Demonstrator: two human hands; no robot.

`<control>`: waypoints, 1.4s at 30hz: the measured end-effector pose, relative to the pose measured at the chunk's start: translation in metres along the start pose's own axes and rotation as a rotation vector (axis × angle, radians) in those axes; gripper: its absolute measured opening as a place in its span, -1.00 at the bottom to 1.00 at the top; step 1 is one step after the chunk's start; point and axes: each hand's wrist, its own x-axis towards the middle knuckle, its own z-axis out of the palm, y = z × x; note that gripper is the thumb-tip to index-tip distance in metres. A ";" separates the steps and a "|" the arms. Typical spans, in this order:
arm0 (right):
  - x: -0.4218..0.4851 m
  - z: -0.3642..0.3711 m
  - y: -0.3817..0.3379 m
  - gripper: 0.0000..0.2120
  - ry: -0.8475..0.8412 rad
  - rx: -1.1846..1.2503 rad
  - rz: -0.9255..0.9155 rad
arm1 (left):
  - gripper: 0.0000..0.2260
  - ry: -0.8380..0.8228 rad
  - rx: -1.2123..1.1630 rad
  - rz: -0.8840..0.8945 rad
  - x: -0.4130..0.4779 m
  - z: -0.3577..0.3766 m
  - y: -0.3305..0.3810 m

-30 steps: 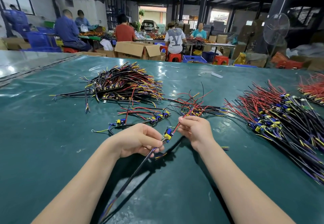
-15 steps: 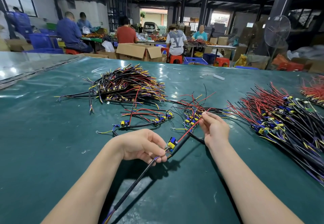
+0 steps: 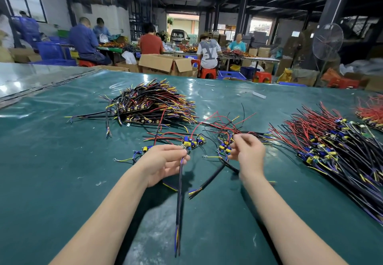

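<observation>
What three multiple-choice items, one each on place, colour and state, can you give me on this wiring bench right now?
1. Where does the mostly red wire pile lie?
A. right of the right hand
B. left of the left hand
C. under the forearms

2. What colour is the cable hanging from the left hand?
A. white
B. black
C. orange

3. How is the left hand?
A. flat and empty
B. out of view
C. gripping the cable

Answers: 1 A, the pile spreads out beyond the right hand; 2 B, its jacket is black; 3 C, the fingers curl round its top end.
</observation>
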 end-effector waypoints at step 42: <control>0.048 -0.081 -0.016 -0.70 0.294 -1.205 -0.379 | -0.80 0.287 0.892 0.451 0.004 0.010 -0.012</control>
